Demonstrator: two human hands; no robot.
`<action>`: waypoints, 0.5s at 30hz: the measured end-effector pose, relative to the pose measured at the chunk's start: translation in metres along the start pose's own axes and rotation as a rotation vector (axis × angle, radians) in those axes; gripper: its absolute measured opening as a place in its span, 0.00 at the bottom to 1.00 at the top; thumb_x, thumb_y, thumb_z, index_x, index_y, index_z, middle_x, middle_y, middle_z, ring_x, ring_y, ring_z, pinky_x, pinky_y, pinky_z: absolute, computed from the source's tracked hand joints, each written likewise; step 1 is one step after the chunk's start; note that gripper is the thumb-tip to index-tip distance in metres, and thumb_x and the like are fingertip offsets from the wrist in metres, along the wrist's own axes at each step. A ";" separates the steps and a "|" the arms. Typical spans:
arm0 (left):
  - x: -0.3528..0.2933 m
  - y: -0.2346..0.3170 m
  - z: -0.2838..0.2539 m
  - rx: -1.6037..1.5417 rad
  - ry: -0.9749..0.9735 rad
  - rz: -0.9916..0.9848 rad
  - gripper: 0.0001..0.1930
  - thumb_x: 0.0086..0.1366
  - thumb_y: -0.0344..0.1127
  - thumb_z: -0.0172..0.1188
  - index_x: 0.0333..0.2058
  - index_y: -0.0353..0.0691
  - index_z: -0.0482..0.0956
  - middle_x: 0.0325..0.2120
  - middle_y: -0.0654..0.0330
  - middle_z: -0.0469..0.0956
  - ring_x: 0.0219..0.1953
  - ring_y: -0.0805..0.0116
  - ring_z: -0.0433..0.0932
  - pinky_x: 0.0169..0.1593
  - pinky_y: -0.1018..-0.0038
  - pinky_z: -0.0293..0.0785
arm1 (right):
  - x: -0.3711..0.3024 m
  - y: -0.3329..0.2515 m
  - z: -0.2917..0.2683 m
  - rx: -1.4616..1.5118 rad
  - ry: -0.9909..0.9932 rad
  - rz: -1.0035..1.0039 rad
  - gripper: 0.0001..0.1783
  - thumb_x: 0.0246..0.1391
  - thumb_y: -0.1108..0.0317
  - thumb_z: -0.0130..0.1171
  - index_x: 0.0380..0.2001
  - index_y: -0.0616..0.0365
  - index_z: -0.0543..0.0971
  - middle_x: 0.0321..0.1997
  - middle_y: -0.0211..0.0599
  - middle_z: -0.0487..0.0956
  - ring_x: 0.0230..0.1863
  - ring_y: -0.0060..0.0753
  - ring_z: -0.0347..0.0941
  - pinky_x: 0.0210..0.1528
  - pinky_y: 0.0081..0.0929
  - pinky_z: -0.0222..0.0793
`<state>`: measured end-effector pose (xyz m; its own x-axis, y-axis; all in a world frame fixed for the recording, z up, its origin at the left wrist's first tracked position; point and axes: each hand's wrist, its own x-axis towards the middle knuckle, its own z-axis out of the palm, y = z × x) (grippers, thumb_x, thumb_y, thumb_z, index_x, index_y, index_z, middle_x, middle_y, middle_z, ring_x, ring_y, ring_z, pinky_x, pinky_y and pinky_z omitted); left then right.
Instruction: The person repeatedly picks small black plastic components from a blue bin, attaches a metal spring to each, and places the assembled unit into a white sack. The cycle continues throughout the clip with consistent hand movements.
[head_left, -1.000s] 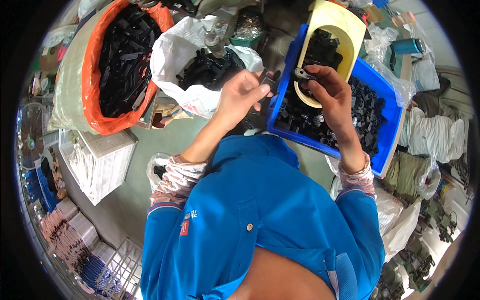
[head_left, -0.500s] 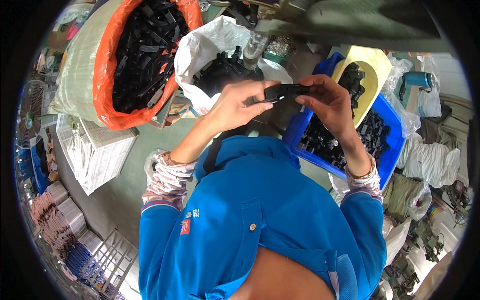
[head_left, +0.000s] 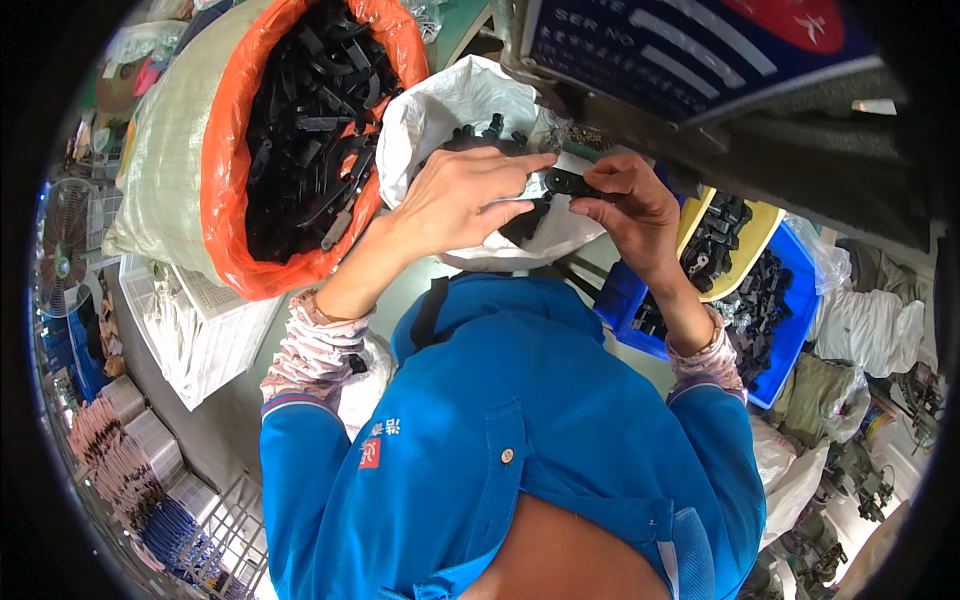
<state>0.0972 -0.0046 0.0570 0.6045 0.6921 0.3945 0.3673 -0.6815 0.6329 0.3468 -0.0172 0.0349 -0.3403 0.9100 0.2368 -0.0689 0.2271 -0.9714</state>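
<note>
A small black part (head_left: 570,183), elongated with a rounded end, is pinched between the thumb and fingers of my right hand (head_left: 637,208). To its left is my left hand (head_left: 458,198), fingers stretched toward the part's rounded end and thumb apart from them. I see nothing in the left hand's grip, and whether its fingertip touches the part I cannot tell. Both hands are above a white bag (head_left: 408,115) with black parts in it, partly hidden by my left hand.
An orange-lined sack (head_left: 225,190) full of black parts stands at the left. On the right, a yellow bin (head_left: 768,222) and a blue bin (head_left: 800,300) hold more black pieces. A dark machine with a blue plate (head_left: 640,60) overhangs the far right. A white crate (head_left: 215,335) is at the left.
The view has shifted, bringing the machine's plate into sight. Both hands held the black part before; now my left fingers have come away from around it, and my right hand keeps it.
</note>
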 end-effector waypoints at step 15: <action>0.040 -0.043 -0.036 0.156 -0.113 0.135 0.10 0.53 0.35 0.65 0.33 0.38 0.81 0.29 0.56 0.79 0.29 0.55 0.76 0.29 0.64 0.72 | 0.029 0.016 0.012 -0.101 0.154 -0.143 0.22 0.46 0.85 0.66 0.47 0.66 0.77 0.49 0.40 0.80 0.51 0.34 0.76 0.54 0.34 0.75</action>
<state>0.0803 0.0606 0.0692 0.7275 0.5670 0.3864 0.3772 -0.8009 0.4651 0.3240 0.0088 0.0266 -0.1859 0.9066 0.3788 -0.0095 0.3838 -0.9234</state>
